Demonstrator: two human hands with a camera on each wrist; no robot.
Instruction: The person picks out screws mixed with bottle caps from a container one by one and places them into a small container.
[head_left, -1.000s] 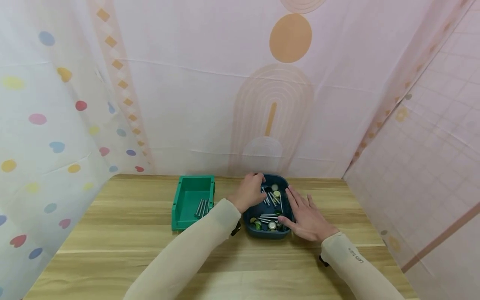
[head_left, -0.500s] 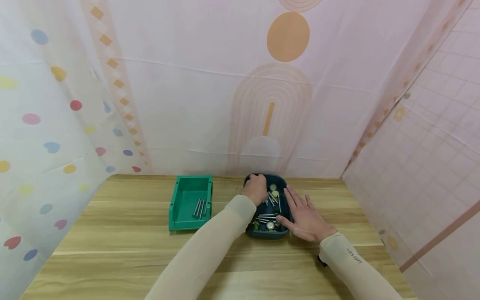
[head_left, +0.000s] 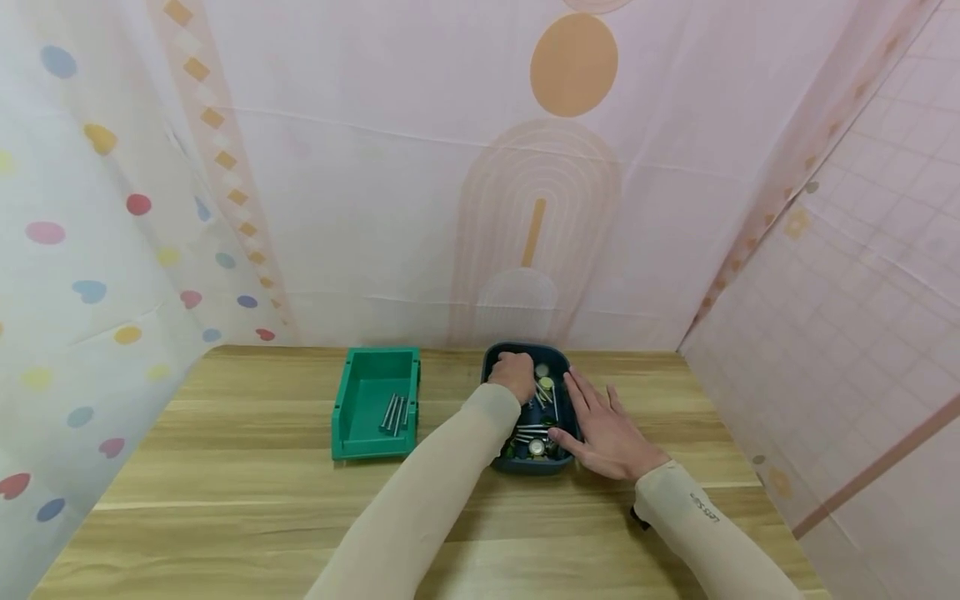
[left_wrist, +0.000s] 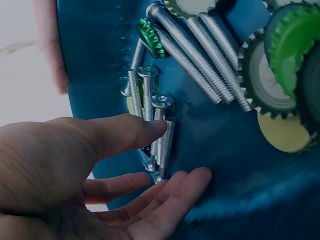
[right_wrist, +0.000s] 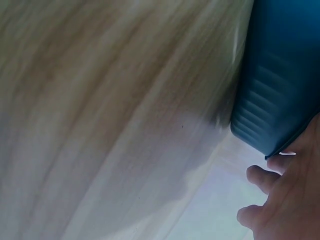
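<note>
This is looking like a curtained-off tabletop work nook; whether a home or a workshop is surrounding it, one cannot tell. Beyond the fingers (head_left: 588, 397), an arch-printed curtain (head_left: 375, 225) is hanging; spotted cloth (head_left: 90, 350) is closing off their far left, grid-printed cloth (head_left: 855, 275) their right. A wood-grain tabletop (head_left: 187, 483) is stretching beneath them, and a green bin (head_left: 362, 417) holding bolts (head_left: 389, 412) is sitting to their left.

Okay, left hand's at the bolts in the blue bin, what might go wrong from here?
The bolts are bunched, so the left hand might dislodge neighbours. A green bottle cap near them might get caught too. The right hand is at the rim of the blue bin; a careless push might slide it.
</note>
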